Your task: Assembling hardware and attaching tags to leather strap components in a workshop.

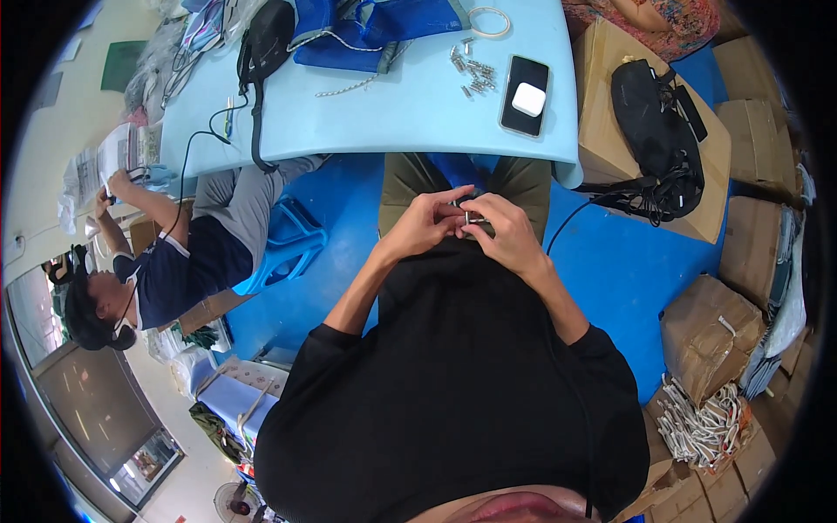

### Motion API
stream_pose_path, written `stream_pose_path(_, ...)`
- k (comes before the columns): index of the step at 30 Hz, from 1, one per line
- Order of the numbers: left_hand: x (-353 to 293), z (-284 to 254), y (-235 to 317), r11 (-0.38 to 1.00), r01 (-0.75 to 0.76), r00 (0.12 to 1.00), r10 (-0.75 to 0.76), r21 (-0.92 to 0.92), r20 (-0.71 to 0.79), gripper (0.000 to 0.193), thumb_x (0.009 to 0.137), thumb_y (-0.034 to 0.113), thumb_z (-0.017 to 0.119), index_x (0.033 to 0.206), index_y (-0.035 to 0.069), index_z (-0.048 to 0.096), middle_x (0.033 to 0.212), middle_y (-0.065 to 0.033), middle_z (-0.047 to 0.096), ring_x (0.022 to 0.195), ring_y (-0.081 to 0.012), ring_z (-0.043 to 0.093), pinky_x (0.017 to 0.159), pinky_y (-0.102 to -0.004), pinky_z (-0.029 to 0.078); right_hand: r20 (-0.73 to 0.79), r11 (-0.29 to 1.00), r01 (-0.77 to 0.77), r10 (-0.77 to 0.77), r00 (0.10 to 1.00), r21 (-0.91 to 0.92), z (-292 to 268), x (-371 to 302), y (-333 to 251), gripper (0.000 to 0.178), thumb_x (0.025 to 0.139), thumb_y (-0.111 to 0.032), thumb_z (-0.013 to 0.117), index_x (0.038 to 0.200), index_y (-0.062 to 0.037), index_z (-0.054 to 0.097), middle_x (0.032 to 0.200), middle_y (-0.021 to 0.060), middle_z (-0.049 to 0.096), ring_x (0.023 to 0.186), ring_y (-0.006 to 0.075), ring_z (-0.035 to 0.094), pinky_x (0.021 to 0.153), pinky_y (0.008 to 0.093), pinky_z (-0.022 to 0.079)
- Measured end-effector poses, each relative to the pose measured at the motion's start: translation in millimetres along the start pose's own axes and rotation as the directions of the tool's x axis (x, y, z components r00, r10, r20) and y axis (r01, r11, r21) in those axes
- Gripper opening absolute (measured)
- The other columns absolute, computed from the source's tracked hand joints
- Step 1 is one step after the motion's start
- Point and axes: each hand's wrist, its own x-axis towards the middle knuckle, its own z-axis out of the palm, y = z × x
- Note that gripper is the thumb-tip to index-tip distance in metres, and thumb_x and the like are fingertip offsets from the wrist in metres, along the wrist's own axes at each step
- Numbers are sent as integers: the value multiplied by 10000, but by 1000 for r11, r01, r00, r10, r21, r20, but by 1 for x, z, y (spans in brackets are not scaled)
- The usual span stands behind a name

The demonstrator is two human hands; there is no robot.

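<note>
Over my lap, just off the table's near edge, my left hand [425, 224] and my right hand [507, 232] meet, fingers pinched together. Between the fingertips is a small silvery metal piece [466, 212], too small to name surely; the fingers partly cover it. A dark blue thing lies between my knees, mostly behind my hands. On the pale blue table [375, 131] ahead is a scatter of small metal pieces [475, 72]. Left of them lies blue fabric [344, 52] with a light braided cord [349, 88].
A phone [514, 120] with a white case [528, 99] on it lies near the table's right corner. A black bag [272, 35] sits at the left. Cardboard boxes [711, 336] and a black pouch with cables [649, 118] stand right. A co-worker [205, 248] sits left.
</note>
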Motion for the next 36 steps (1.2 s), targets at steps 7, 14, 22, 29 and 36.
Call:
stream_pose_path(7, -3, 7, -5, 1000, 24, 998, -25, -17, -51, 626, 959, -160, 537, 1563, -18, 456, 909, -65, 734, 781, -89, 612, 769, -270, 548, 75, 998, 8, -4, 997, -60, 1, 1, -7, 428, 761, 15, 811, 1163, -17, 668, 992, 146, 664, 920, 360, 670, 800, 446, 550)
stream_pose_path(14, -4, 15, -8, 998, 45, 990, -50, -41, -132, 560, 973, -102, 591, 1520, -17, 512, 855, -56, 731, 749, -84, 622, 724, -265, 543, 66, 999, -29, 31, 997, -24, 4, -3, 2, 410, 753, 39, 796, 1140, -9, 667, 988, 154, 652, 951, 355, 659, 802, 449, 545)
stream_pose_path(22, -3, 11, -6, 995, 38, 990, -49, -89, -129, 462, 974, 1, 706, 1424, -27, 605, 954, -86, 762, 788, -92, 656, 743, -284, 570, 14, 998, 54, -54, 998, 17, 5, 2, 0, 329, 749, 63, 785, 1047, 1, 658, 955, 146, 633, 891, 349, 635, 786, 440, 529)
stream_pose_path(29, -10, 3, -14, 996, 6, 970, 16, 90, -241, 395, 973, 58, 749, 1353, -3, 663, 1092, -89, 761, 972, -136, 711, 887, -295, 574, -61, 992, -2, 10, 998, 129, 16, -6, 12, 331, 748, 80, 801, 1028, 5, 642, 896, 120, 618, 807, 285, 633, 703, 375, 513)
stream_pose_path(36, -12, 6, -12, 987, -52, 955, 94, 151, -282, 330, 940, 43, 773, 1260, -11, 714, 1019, -92, 776, 981, -146, 722, 894, -305, 577, -105, 981, -65, 85, 991, 184, 20, -5, 5, 310, 770, 78, 804, 1004, 11, 612, 894, 128, 623, 783, 271, 657, 687, 360, 526)
